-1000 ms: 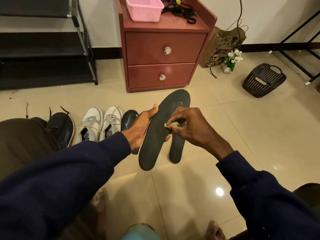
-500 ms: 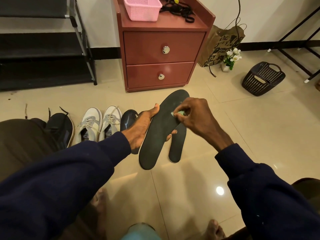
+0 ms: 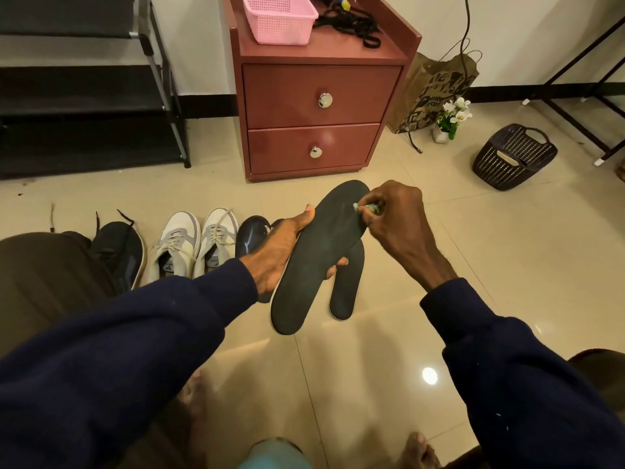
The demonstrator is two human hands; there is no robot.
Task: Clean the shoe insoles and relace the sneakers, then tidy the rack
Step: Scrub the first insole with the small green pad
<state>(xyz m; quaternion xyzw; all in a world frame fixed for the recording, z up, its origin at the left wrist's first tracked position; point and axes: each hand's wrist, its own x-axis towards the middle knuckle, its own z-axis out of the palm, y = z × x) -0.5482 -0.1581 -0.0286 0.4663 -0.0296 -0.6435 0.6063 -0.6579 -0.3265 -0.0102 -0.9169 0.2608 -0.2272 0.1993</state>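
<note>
My left hand [image 3: 280, 247] grips a long black insole [image 3: 318, 258] by its middle and holds it tilted above the floor. My right hand [image 3: 399, 221] pinches a small pale green wipe [image 3: 367, 207] against the insole's toe end. A second black insole [image 3: 348, 282] lies on the tiles just beneath. On the floor to the left stand a pair of white and grey sneakers [image 3: 192, 243], a dark shoe [image 3: 252, 231] partly hidden by my left hand, and a black sneaker [image 3: 123, 250] with loose laces.
A black shoe rack [image 3: 84, 96] stands at the back left. A red-brown two-drawer cabinet [image 3: 318, 96] carries a pink basket [image 3: 279, 16] and black laces [image 3: 351, 23]. A paper bag [image 3: 436, 89], a small flower pot [image 3: 449, 121] and a dark basket [image 3: 514, 155] stand at the right.
My right hand has slid the green wipe up the insole from its middle to the toe end. My left hand keeps the same hold.
</note>
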